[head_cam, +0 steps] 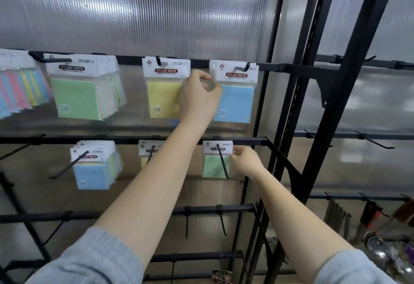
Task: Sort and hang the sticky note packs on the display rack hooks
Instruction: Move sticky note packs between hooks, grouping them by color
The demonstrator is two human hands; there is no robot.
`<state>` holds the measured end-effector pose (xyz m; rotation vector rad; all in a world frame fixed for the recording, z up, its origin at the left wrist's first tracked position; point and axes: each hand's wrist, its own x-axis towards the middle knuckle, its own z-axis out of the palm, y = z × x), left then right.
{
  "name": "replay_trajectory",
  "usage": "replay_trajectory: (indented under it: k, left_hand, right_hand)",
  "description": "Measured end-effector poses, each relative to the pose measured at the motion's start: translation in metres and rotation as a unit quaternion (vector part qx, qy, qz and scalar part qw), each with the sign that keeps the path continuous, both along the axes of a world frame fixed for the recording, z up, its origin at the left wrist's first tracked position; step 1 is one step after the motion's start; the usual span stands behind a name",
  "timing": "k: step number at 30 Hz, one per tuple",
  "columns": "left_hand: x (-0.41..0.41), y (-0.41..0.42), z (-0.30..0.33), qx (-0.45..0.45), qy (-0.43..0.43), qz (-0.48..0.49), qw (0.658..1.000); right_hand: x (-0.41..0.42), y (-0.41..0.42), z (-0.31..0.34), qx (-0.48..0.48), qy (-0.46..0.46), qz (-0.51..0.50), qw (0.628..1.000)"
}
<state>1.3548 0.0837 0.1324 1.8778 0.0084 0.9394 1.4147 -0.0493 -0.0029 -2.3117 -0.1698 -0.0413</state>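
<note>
**On the rack, both hands at the right-hand hooks**

Nearest to us, our grey sleeves (89, 259) lead up to the hands. The right hand (245, 159) pinches the card edge of the green pack (216, 165) on the middle rail's hook (223, 160), probably to steady it.

Higher up, the left hand (199, 95) has curled fingers at the clear edge of the blue pack (235, 102), between it and the yellow pack (163, 98); whether it really grips, we cannot tell.

To the left hang a mixed bunch with a green front (76, 98) and a blue-fronted bunch (91, 175). The empty lower hooks (221, 221) stick out towards our arms. Behind all is a ribbed translucent panel (156, 15).
</note>
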Motion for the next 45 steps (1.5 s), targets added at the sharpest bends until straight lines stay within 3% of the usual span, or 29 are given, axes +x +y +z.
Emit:
replay_trajectory:
  k: [10,18,26,36,45]
  left_hand:
    - [-0.028,0.024,-0.02,0.029,0.047,-0.023,0.998]
    - [-0.048,0.042,-0.039,0.024,0.046,0.012,0.999]
    - [-0.064,0.064,-0.053,-0.002,0.071,0.023,0.997]
    - [-0.065,0.094,-0.072,0.001,0.129,0.037,0.991]
    - [-0.055,0.124,-0.093,0.033,0.208,0.046,0.977]
  right_hand:
    - [0.018,0.018,-0.01,0.078,0.044,-0.073,0.993]
    - [0.014,0.025,-0.017,0.156,0.017,-0.143,0.977]
    - [0.001,0.033,-0.026,0.216,0.046,-0.123,0.968]
    - [-0.049,0.028,-0.012,0.189,-0.02,-0.128,0.973]
    - [-0.091,0.024,-0.003,0.146,-0.022,-0.18,0.972]
